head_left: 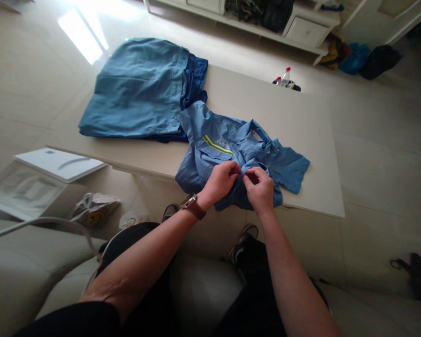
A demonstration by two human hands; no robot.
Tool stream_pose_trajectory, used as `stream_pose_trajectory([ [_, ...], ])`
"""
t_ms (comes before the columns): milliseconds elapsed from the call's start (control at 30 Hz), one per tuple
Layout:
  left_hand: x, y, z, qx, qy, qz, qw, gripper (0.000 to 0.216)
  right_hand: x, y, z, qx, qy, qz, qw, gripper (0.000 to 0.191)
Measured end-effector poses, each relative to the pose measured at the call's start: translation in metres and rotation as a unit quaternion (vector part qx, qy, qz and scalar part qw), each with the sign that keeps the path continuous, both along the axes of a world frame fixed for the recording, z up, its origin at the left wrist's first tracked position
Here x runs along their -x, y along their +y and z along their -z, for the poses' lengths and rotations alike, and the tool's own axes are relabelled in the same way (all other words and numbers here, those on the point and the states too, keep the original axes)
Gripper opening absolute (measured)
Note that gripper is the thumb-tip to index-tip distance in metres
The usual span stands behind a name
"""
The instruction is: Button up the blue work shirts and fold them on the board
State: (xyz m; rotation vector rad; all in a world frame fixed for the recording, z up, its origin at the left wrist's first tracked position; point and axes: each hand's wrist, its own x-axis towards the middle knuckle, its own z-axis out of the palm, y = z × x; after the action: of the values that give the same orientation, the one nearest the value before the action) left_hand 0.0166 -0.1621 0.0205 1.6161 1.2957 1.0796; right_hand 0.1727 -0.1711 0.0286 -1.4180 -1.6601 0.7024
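Together left hand (pixel 221 180) and right hand (pixel 261 187) pinch the shirt (pixel 217 128) beside folded clothes (pixel 136 89).

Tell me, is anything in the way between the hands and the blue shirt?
No, nothing visible is. The left hand and the right hand both pinch the blue shirt at its near edge, on the table. The folded blue pile lies behind the shirt, farther from the hands.

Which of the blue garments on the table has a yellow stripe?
The crumpled shirt at the near edge, pinched by the left hand and right hand; the folded pile behind it shows no stripe.
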Motion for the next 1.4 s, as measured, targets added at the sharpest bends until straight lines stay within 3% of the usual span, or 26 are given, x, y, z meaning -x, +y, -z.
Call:
stream_pose_trajectory([
  [233,-0.006,0.0,0.005,0.078,-0.141,-0.014,0.987,0.012,0.0,0.0,0.001,-0.025,-0.05,-0.043,0.998,0.006],
  [400,-0.01,0.001,0.011,0.165,-0.246,-0.044,0.954,0.027,0.002,-0.001,0.003,-0.048,-0.083,-0.051,0.994,0.009],
  [700,-0.01,0.002,0.007,0.197,-0.315,-0.087,0.924,0.036,0.004,0.0,-0.004,-0.023,-0.047,-0.02,0.998,0.009],
  [867,-0.011,0.001,0.008,0.179,-0.293,-0.078,0.936,0.034,0.005,0.0,0.003,0.025,0.018,0.032,0.999,0.01],
  [1033,-0.009,-0.003,0.005,0.107,-0.166,-0.031,0.98,0.033,0.001,0.003,0.021,0.093,0.076,0.069,0.99,0.018],
  [1133,-0.007,-0.006,0.005,0.1,-0.123,-0.013,0.987,0.034,-0.005,0.007,0.031,0.159,0.087,0.068,0.981,0.024],
  [1267,-0.006,-0.007,0.011,0.144,-0.102,0.009,0.984,0.035,-0.013,0.013,0.037,0.222,0.169,0.164,0.946,0.034],
  [1400,-0.005,-0.007,0.014,0.163,-0.067,0.031,0.984,0.043,-0.023,0.018,0.041,0.287,0.293,0.236,0.881,0.043],
])
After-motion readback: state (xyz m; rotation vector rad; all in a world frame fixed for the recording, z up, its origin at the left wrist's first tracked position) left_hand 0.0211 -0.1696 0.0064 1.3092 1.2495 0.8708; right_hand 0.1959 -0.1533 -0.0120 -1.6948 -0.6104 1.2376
